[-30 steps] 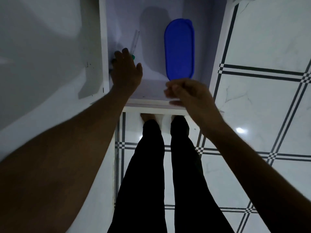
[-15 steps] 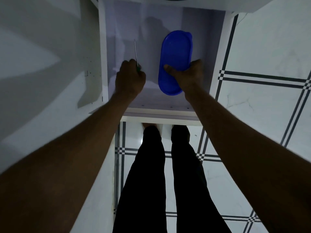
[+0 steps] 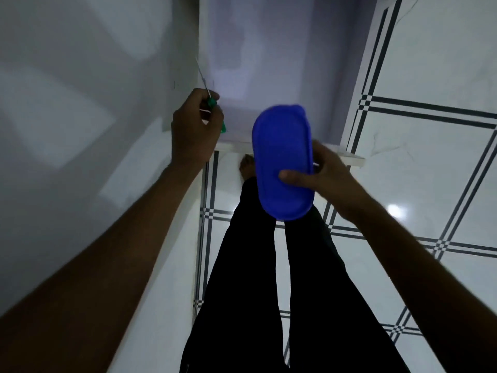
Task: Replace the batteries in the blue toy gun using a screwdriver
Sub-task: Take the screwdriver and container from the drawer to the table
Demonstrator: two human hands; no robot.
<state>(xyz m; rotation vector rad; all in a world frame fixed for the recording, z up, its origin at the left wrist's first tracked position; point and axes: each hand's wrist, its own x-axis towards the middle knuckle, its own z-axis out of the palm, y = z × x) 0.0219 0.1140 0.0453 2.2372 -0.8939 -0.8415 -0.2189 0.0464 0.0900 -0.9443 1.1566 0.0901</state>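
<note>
left hand [image 3: 195, 127] gripped screwdriver [image 3: 212, 103] | right hand [image 3: 320, 173] pinched blue box [image 3: 282, 160] by one edge | risk: your box could tip and drop onto floor [image 3: 430, 162]

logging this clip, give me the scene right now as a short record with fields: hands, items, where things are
left hand: left hand closed around the green screwdriver, thin shaft pointing up and away
right hand: right hand gripping the blue oval container at its right side, thumb on top
container position: held in the air, partly over the shelf's front edge, lid on
shelf: white shelf, nothing visible on its surface
floor: white tiled floor with dark lines
toy gun: not visible
person: standing, dark trousers, one bare foot visible
</note>
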